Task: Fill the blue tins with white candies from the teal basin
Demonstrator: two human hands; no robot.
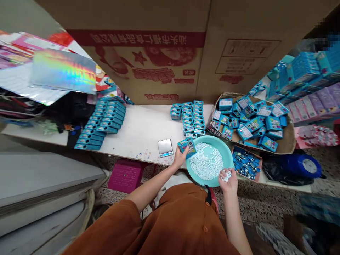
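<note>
The left hand (181, 157) has its fingers closed on a small blue carton (183, 144), at ten o'clock of the turquoise basin (225, 149); the right hand (230, 182) has half-curled fingers, cupping white tablets (225, 175) at four o'clock.

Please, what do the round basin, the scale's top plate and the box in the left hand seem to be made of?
Basin: probably plastic; smooth, turquoise, with a rounded rim.
Scale's top plate: likely metal; silvery, reflective, though coated plastic is possible.
Box in the left hand: likely thin card; printed, flat-faced, straight-edged.
</note>
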